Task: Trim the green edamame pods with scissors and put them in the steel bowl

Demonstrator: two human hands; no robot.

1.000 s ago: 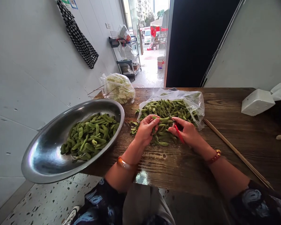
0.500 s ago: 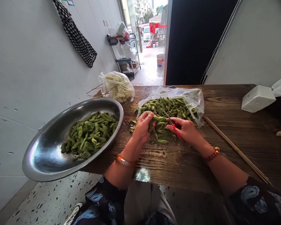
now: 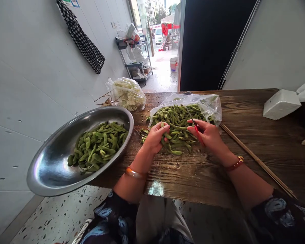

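Note:
My left hand is closed around an edamame pod, its fingertips pinched together. In my right hand is a pair of red-handled scissors, blades pointing up and to the left, apart from the pod. Beneath and beyond both hands, a heap of edamame pods spills from a clear plastic bag onto the table. To the left, a wide steel basin holds more edamame pods.
On the wooden table lie thin wooden skewers at the right. A bag of pale cauliflower-like pieces sits at the back left, with skewers poking out. A white box stands at the far right.
My right hand with the scissors has drawn right, away from the left hand. The pod that stuck out between the hands no longer shows there.

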